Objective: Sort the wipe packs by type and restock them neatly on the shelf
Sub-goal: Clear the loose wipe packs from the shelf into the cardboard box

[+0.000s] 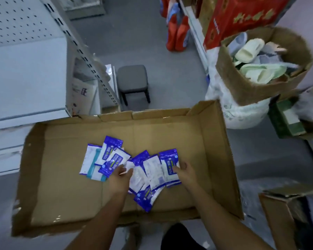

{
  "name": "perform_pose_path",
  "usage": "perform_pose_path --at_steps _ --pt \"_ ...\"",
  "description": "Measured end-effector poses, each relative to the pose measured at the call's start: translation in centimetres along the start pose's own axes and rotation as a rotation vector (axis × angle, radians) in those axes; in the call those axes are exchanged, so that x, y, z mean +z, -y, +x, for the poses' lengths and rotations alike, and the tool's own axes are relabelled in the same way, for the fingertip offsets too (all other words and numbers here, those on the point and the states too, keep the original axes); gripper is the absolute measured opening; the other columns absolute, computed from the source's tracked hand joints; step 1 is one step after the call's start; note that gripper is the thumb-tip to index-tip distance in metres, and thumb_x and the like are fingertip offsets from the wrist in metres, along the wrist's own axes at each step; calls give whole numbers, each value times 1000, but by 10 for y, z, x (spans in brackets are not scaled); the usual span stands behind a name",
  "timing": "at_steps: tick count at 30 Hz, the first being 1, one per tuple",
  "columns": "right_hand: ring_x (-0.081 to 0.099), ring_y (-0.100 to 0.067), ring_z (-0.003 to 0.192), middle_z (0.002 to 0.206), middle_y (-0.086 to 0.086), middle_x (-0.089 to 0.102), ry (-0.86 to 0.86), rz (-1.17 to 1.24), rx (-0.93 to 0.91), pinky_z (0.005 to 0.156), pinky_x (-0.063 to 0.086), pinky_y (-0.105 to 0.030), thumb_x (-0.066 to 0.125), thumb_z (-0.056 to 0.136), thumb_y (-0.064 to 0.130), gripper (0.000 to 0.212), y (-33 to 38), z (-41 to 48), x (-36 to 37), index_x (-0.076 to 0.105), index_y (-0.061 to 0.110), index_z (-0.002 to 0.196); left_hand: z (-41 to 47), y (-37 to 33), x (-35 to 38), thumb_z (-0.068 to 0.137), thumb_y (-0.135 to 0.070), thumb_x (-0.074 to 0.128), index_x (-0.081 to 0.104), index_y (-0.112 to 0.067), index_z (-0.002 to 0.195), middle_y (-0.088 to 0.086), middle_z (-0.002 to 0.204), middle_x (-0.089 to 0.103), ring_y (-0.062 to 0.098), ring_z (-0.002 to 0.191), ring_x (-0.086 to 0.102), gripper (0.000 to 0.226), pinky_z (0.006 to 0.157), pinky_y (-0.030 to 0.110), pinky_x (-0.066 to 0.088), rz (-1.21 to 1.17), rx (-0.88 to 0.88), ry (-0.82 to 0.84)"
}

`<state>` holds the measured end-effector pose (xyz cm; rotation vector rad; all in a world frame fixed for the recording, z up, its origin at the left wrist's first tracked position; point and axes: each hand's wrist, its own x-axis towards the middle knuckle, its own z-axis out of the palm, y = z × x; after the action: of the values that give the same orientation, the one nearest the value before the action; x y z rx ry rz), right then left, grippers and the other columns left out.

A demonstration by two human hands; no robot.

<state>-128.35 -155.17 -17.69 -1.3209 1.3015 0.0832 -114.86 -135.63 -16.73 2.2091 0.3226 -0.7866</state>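
Cardboard tray (pixel 170 134) on grey floor (pixel 152 42), white shelf (pixel 25 78) at left; left hand (pixel 120 177) grip loose, touching wipe packs (pixel 105 159), right hand (pixel 184 170) grip pinching a blue pack (pixel 170 163).

Left hand (pixel 120 175) and right hand (pixel 184 171) reach forward, palms down

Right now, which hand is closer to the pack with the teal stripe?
Left. The left hand sits just right of the teal-striped pack; the right hand grips a blue pack much farther right.
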Motion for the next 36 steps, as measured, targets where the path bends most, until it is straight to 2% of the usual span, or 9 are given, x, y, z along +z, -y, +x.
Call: perform_pose_path --at_steps 3,6,10,15,18,22,28,31,36 --pt "60 -14 113 124 -4 64 53 -52 -110 92 49 -26 74 86 11 37 23 -13 10 59 13 121 -8 7 -40 90 -23 72 68 -11 117 3 99 72 24 98 68 30 83 31 47 -127 63 -52" --pt "58 -11 119 125 2 63 176 -75 -239 92 45 -19 72 88 12 42 60 -43 39 57 19 126 -20 20 -86 87 -46 66 68 -20 116 -6 105 73 13 102 68 39 89 33 52 -178 158 -30" --pt "59 -5 117 121 15 66 373 -107 -446 97 48 -25 71 89 15 33 108 -106 110 61 35 114 -42 34 -163 96 -18 66 63 -19 126 -8 120 68 -6 107 63 31 95 16 47 -299 273 -84" --pt "59 -3 116 124 11 65 601 -159 -635 94 48 -22 70 89 6 44 130 -208 226 58 37 117 -73 74 -277 95 -16 65 66 -24 122 -12 117 71 1 109 64 28 93 17 47 -476 380 -264" --pt "61 -10 116 128 3 63 715 -180 -642 94 47 -22 70 88 4 49 122 -270 307 53 35 122 -85 123 -352 97 -7 59 67 -17 119 -8 110 74 -5 102 65 25 83 7 47 -581 402 -332" --pt "62 -9 116 126 6 64 826 -196 -653 93 48 -22 71 80 25 46 107 -346 407 56 36 123 -84 196 -445 99 -6 55 61 -11 127 2 120 69 -6 105 64 29 85 7 48 -728 369 -382" --pt "60 -5 118 129 8 60 939 -247 -709 94 50 -20 66 93 11 46 106 -425 520 51 27 133 -70 252 -556 83 -29 58 58 -19 127 -4 127 65 -4 114 61 45 90 10 47 -804 398 -386" --pt "59 -5 120 131 7 61 972 -296 -739 103 49 -30 66 94 14 46 116 -443 568 51 26 136 -55 268 -604 81 -40 63 58 -27 126 -7 128 65 0 118 60 48 92 13 47 -815 420 -408" --pt "57 -3 123 132 9 62 1016 -303 -749 108 46 -36 68 92 12 49 136 -459 670 52 28 136 -11 293 -690 85 -35 60 59 -26 128 -8 126 66 2 118 60 43 90 13 48 -810 411 -500"
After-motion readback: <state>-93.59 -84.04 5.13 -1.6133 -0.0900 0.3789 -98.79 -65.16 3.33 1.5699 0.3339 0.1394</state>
